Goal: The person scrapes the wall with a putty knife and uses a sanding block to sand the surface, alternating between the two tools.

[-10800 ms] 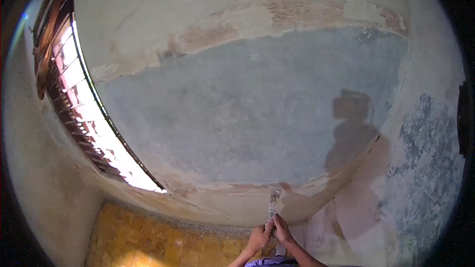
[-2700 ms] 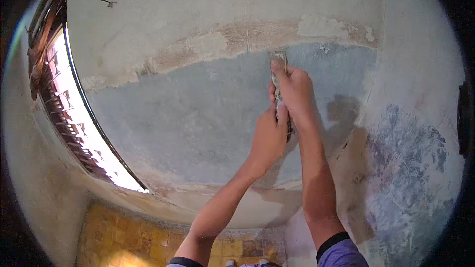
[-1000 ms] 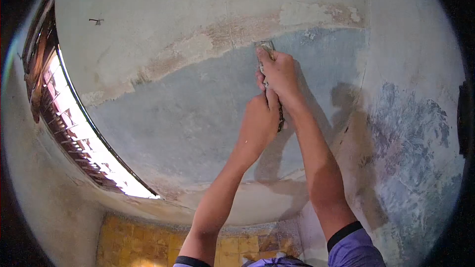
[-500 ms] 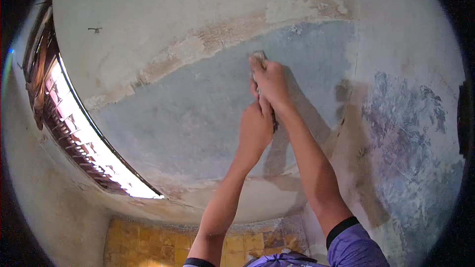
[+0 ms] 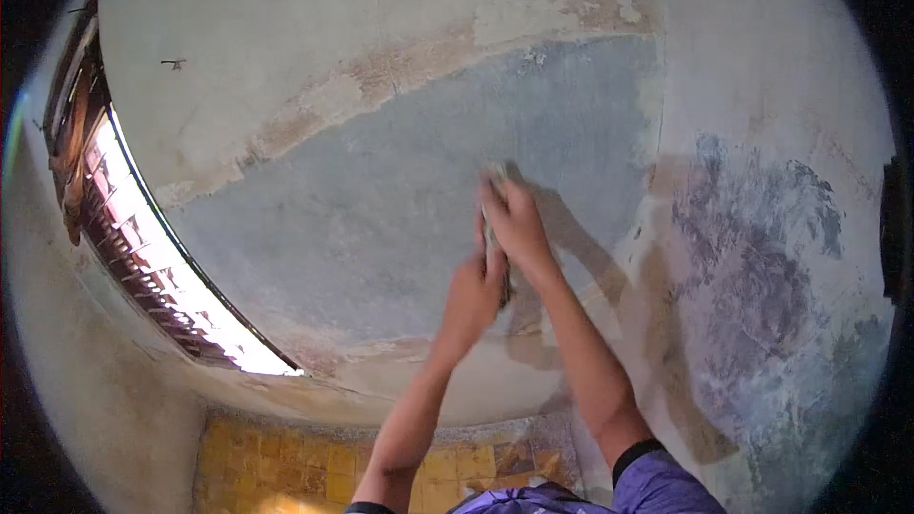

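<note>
Both hands grip one long, narrow board-like tool (image 5: 507, 171), held roughly upright against the wall. My right hand (image 5: 517, 226) is closed round its upper part, and its pale top end sticks out above the fingers. Lower down, my left hand (image 5: 470, 297) is closed round the bottom part, whose dark edge shows beside the knuckles. Most of the tool is hidden by my fingers, so its exact kind cannot be made out. Behind the hands lies a smooth grey-blue patch (image 5: 371, 219) on the wall, bordered above by a rough strip of exposed brown plaster (image 5: 390, 76).
A bright barred window opening (image 5: 190, 271) is at the left. At the right, the adjoining wall has blotchy blue-purple peeling paint (image 5: 752, 257). Yellow floor tiles (image 5: 314, 462) show below. A small metal bit (image 5: 173, 63) protrudes from the upper wall.
Both hands have moved down the wall together with the board-like tool, from near the patch's upper edge to its middle. The view has shifted slightly.
</note>
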`<action>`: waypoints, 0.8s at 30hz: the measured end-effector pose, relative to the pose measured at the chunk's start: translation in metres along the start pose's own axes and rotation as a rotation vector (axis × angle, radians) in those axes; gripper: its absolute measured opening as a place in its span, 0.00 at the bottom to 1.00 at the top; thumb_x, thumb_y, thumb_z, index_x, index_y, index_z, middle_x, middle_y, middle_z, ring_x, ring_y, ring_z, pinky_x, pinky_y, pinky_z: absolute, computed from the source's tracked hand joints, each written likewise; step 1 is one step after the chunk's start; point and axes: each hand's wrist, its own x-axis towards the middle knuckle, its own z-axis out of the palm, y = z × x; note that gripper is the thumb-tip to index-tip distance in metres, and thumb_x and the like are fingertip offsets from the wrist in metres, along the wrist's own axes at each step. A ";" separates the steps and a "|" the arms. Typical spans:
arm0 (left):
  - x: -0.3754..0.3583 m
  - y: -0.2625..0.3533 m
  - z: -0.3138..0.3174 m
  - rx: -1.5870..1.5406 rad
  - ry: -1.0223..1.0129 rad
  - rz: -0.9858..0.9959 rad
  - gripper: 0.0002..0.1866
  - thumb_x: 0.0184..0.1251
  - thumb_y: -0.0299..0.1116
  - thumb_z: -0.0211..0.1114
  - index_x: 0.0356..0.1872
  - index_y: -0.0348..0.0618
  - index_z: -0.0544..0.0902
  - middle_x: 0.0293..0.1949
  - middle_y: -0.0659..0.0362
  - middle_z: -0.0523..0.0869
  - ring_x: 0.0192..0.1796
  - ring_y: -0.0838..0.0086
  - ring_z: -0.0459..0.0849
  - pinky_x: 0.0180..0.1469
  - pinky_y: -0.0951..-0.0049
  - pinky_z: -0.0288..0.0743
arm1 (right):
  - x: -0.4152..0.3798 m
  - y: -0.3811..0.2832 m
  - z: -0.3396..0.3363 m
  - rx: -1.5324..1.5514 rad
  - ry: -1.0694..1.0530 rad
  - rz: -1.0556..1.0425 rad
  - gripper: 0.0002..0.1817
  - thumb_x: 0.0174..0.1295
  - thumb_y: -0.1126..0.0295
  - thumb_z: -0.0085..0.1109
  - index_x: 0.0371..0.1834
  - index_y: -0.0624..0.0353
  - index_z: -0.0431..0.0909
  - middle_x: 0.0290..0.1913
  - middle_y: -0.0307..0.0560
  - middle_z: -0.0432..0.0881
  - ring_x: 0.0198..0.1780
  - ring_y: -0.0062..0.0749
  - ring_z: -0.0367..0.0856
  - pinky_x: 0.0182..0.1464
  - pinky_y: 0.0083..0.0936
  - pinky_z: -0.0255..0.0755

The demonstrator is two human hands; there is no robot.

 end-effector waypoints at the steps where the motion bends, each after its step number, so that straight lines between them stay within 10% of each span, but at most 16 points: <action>1: -0.027 0.005 0.004 -0.130 -0.053 -0.170 0.25 0.77 0.46 0.47 0.43 0.26 0.76 0.19 0.47 0.80 0.22 0.60 0.80 0.31 0.62 0.72 | -0.023 0.025 -0.004 -0.142 0.048 -0.063 0.15 0.71 0.60 0.51 0.37 0.63 0.74 0.24 0.44 0.80 0.25 0.28 0.80 0.31 0.29 0.72; 5: -0.106 -0.082 0.050 -0.160 -0.067 -0.301 0.23 0.76 0.45 0.50 0.48 0.31 0.79 0.18 0.50 0.81 0.21 0.64 0.82 0.30 0.64 0.74 | -0.126 0.124 -0.011 -0.212 0.030 0.107 0.16 0.69 0.63 0.57 0.53 0.62 0.72 0.35 0.41 0.78 0.37 0.22 0.77 0.38 0.24 0.72; 12: -0.232 -0.177 0.104 0.184 -0.105 -0.325 0.28 0.73 0.51 0.49 0.62 0.40 0.72 0.32 0.38 0.85 0.37 0.43 0.85 0.40 0.48 0.75 | -0.310 0.208 -0.014 0.122 -0.093 0.527 0.34 0.72 0.58 0.53 0.75 0.57 0.51 0.46 0.50 0.79 0.46 0.31 0.81 0.50 0.31 0.76; 18: -0.236 -0.118 0.092 -0.091 -0.299 -0.596 0.28 0.73 0.51 0.47 0.66 0.43 0.68 0.43 0.38 0.85 0.42 0.41 0.84 0.47 0.50 0.77 | -0.319 0.176 -0.034 0.141 -0.342 0.571 0.25 0.74 0.56 0.47 0.66 0.61 0.61 0.45 0.47 0.80 0.46 0.30 0.80 0.47 0.27 0.75; 24: -0.208 -0.131 0.066 -0.051 -0.096 0.141 0.20 0.71 0.43 0.53 0.58 0.46 0.78 0.44 0.47 0.86 0.48 0.49 0.84 0.47 0.57 0.79 | -0.271 0.177 -0.028 0.080 -0.278 0.155 0.18 0.76 0.59 0.41 0.53 0.64 0.72 0.42 0.45 0.80 0.40 0.30 0.80 0.44 0.27 0.73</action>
